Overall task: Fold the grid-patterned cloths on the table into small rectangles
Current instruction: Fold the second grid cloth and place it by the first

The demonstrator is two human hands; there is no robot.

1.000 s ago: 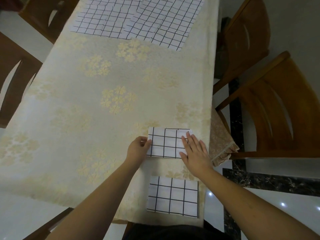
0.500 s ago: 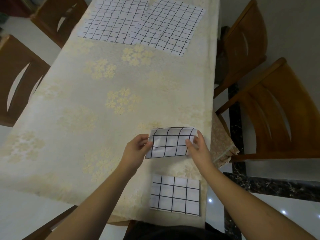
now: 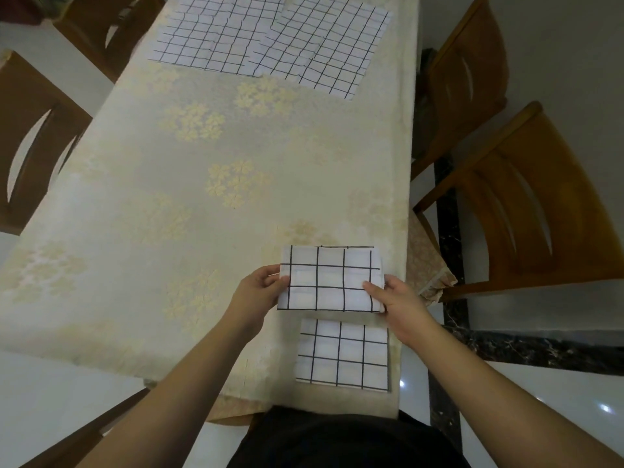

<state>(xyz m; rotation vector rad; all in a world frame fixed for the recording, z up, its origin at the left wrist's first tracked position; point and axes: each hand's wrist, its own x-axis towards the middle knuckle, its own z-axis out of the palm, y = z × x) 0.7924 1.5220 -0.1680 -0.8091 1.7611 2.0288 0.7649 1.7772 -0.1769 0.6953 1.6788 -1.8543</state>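
A folded white cloth with a black grid is held just above the table near its right front edge. My left hand pinches its left edge and my right hand pinches its right edge. Directly below it, closer to me, a second folded grid cloth lies flat on the table. Two unfolded grid cloths lie at the far end: one on the left and one on the right, overlapping slightly.
The table wears a cream tablecloth with a pale flower pattern. Wooden chairs stand on the right and on the left. The table's right edge runs close to the held cloth.
The folded cloth was lying flat under both hands; both hands have gripped its side edges, lifted it and drawn it toward me, over the other folded cloth's far edge.
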